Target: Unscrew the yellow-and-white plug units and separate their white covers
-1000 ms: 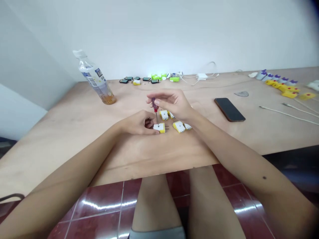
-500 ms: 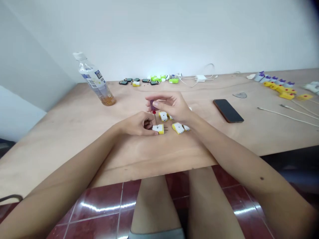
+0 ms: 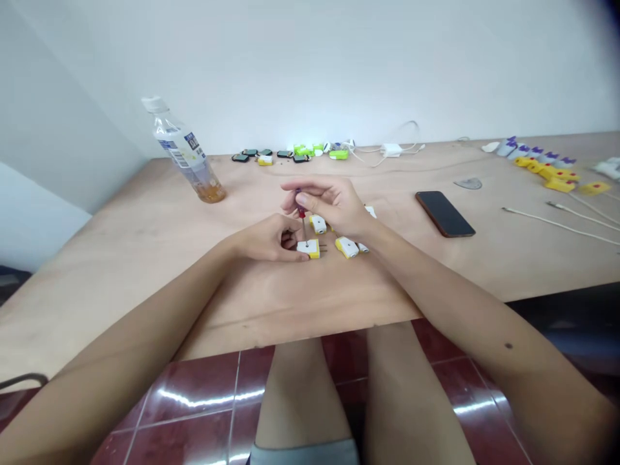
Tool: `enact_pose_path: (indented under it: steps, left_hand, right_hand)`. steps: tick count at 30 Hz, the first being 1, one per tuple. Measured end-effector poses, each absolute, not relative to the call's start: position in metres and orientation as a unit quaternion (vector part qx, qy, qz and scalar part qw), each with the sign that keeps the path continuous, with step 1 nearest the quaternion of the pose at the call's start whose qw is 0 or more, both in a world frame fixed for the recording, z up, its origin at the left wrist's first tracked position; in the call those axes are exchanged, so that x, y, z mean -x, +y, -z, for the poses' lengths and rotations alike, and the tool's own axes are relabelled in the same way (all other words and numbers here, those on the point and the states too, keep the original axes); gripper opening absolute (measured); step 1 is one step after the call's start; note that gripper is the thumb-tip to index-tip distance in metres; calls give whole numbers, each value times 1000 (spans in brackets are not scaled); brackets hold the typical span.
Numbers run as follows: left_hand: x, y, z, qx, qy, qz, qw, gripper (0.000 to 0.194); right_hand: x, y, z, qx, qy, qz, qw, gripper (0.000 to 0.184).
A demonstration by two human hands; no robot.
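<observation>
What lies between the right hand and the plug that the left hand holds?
The head view shows the screwdriver between them: its shaft runs from the right hand to the plug.

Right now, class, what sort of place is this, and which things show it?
Probably an indoor work area: a pale wooden table stands above glossy red floor tiles, and the right hand holds a purple-and-red screwdriver to a white-and-yellow rectangular plastic block.

Single head-worn view, set above the person's thighs (image 3: pixel 303 403), faces forward and down: forearms (image 3: pixel 145 345) at close range, bench (image 3: pixel 271 297) at middle range, wall (image 3: pixel 290 64) beyond; red floor tiles (image 3: pixel 194 429) enter below the bench's near edge.
</observation>
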State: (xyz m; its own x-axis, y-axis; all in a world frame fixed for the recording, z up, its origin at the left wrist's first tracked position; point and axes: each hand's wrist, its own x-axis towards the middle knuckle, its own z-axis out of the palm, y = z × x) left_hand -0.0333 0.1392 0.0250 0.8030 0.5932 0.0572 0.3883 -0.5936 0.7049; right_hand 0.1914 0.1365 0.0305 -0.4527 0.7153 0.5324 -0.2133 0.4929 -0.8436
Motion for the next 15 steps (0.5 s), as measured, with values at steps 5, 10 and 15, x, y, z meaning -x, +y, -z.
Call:
enact_pose_path:
  steps: [5, 10, 15]
  left_hand:
    - [34, 140, -23, -877, 281, -139, 365, 36]
    - [34, 143, -20, -879, 273, -152, 361, 36]
    - [35, 144, -20, -879, 269, -146, 366, 33]
  right_hand:
    - [-192, 136, -32, 184, -724, -441, 498, 43]
    - [-192, 136, -31, 184, -717, -467, 483, 51]
    - [-191, 138, -30, 175, -718, -459, 494, 48]
